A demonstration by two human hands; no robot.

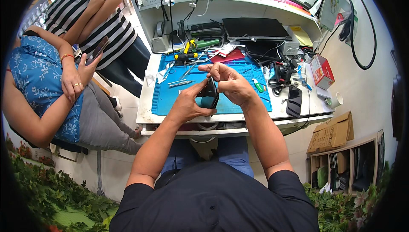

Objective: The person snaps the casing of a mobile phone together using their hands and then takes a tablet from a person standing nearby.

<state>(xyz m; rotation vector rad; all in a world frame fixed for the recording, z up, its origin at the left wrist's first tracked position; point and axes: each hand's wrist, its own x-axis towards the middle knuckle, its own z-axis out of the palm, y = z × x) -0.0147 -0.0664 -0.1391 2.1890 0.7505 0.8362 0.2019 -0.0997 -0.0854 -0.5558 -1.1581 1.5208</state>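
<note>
My left hand [187,104] is closed around a dark phone-like device [210,90], tilted on edge above the blue work mat [164,102]. A teal patch shows low on the device's face; I cannot tell whether it is a part or a reflection. At the device's upper right edge is my right hand [234,85], its thumb and bent fingers drawn together. Whatever sits between those fingertips is too small to make out. Slim metal tools [181,83] lie on the mat, left of my hands.
Pliers [186,56] and other tools crowd the mat's back, before a dark flat panel [255,28]. Another black phone [294,101] lies right of the mat, near a red-and-white box [321,71]. Two people stand at the left, one with a phone [98,50] in hand.
</note>
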